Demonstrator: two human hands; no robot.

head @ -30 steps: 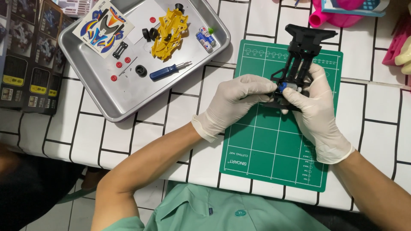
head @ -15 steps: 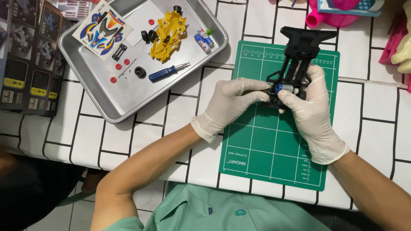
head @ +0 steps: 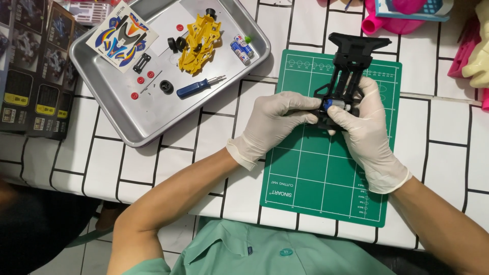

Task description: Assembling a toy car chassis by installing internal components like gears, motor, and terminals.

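Black chassis (head: 349, 66) lies over the green mat (head: 326, 178), long axis running away from the person. Both gloved hands meet at its near end: left hand (head: 272, 125) pinches from the left, right hand (head: 364, 130) clasps the right side.

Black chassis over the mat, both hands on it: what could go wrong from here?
1. Both gloved hands, left hand and right hand, pinch the small blue-and-silver part in the black chassis; gloves may let it slip onto the green cutting mat.
2. The left forearm lies near the metal tray; a bump could scatter the red pieces and the batteries.
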